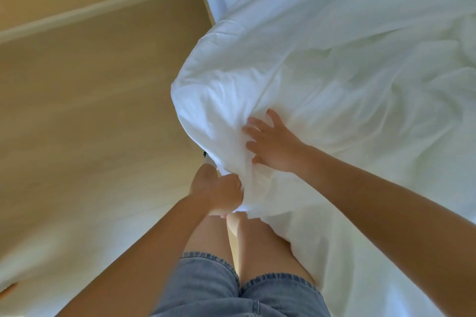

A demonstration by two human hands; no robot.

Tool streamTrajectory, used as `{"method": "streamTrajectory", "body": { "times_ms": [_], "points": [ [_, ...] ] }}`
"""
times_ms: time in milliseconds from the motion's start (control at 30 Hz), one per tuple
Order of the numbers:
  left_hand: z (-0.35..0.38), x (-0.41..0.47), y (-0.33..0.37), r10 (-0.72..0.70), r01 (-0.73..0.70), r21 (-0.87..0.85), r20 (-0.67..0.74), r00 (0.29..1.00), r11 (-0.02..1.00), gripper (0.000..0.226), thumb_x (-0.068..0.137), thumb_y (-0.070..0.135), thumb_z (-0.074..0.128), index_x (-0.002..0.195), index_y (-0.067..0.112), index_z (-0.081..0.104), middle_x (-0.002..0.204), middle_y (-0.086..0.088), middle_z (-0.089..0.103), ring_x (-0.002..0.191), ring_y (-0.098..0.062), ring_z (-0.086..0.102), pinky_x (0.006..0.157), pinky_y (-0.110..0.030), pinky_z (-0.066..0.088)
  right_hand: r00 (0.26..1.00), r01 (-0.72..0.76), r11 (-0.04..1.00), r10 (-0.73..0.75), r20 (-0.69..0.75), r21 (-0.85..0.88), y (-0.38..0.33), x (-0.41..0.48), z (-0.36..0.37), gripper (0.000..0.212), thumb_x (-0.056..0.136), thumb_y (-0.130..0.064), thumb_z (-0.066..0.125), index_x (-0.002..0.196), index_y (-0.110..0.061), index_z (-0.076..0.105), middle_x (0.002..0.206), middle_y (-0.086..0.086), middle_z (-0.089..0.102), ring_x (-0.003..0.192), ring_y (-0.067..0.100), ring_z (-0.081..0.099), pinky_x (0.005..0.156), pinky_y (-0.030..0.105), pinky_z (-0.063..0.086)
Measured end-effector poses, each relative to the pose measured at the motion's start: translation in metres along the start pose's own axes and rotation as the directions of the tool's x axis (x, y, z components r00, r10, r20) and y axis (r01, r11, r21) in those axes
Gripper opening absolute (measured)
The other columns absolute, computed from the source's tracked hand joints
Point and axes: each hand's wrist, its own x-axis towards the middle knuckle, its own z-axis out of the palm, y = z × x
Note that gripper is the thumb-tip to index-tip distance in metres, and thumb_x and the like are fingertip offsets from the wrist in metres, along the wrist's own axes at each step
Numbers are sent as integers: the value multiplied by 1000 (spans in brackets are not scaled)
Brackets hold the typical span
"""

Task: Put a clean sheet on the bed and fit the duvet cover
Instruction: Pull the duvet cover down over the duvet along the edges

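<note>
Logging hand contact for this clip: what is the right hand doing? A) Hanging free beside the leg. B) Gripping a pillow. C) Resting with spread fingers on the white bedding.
C: the right hand lies, fingers spread, on the white bedding; the left hand grips its bunched edge.
</note>
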Motion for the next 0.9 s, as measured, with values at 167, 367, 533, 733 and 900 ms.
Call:
{"method": "streamTrajectory", "body": {
  "times_ms": [167,367,533,733,900],
  "points": [
    [-37,-14,-10,60,-43,-344,39,997,938,26,77,20,51,54,10,41,51,-7,45,41,-15,41,51,-21,34,985,64,991,-82,-155,-118,16,-23,8,9,67,-15,76,68,-17,68,58,-4,60,59,16,63,97,41,47],
    [-39,14,-13,-158,149,-51,-291,944,987,68,79,52,64,127,9,46,123,-11,51,106,-25,54,83,-34,43,962,-189,922,106,250,338,4,-63,2,35,96,-40,42,67,-19,47,75,6,63,73,28,62,65,26,39],
    [-29,58,10,-3,44,52,-611,792,998,94,84,60,55,149,11,8,141,-10,26,127,-29,32,97,-39,36,849,-251,848,-39,526,468,-25,-96,-12,43,99,-41,31,62,-19,34,65,-3,43,70,20,49,66,30,37],
    [-22,76,13,148,-192,2,-643,751,981,49,98,40,43,139,13,39,138,-6,41,125,-26,38,98,-36,34,824,-268,746,-150,547,609,-15,-62,-59,46,97,-37,42,59,-13,33,59,-2,35,53,13,33,52,25,26],
    [-4,53,1,472,-484,82,-410,780,871,71,94,54,42,151,19,17,158,0,12,140,-14,9,101,-17,7,825,-311,603,-212,523,735,-1,-46,-65,47,97,-35,48,56,-18,31,47,-10,35,47,7,27,49,20,25]
  ]
}}
